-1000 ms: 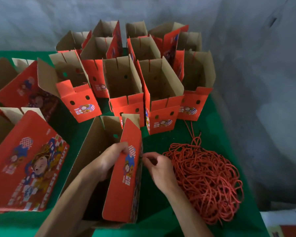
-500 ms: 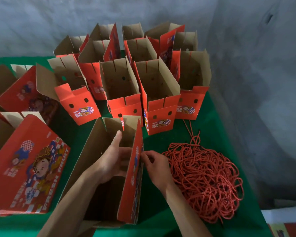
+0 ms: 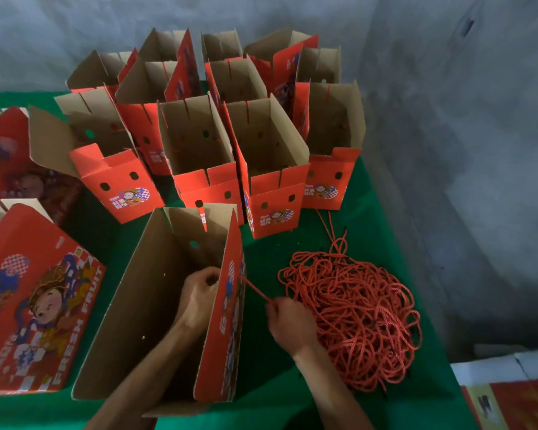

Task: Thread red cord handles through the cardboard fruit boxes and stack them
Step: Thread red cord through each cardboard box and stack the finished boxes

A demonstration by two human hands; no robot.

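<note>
Both hands work at the nearest open box (image 3: 143, 305), which stands on the green table cover (image 3: 292, 405). Inside it, the left hand (image 3: 199, 293) has its fingers curled against the inner face of the box's red right wall (image 3: 224, 321); what they hold is hidden. Outside that wall, the right hand (image 3: 288, 321) pinches a red cord (image 3: 255, 288) that runs taut from its fingertips up to the wall. Just right of this hand lies a loose tangled heap of red cords (image 3: 354, 318) on the cover. At the left edge a printed box (image 3: 35, 311) lies on its side, lettered FRESH FRUIT. Farther back, a cluster of open boxes (image 3: 230, 135) stands upright, flaps raised, with holes in their red front flaps. Behind and to the right rises a bare grey wall (image 3: 448, 119). Printed sheets (image 3: 510, 398) lie at the bottom right corner.
</note>
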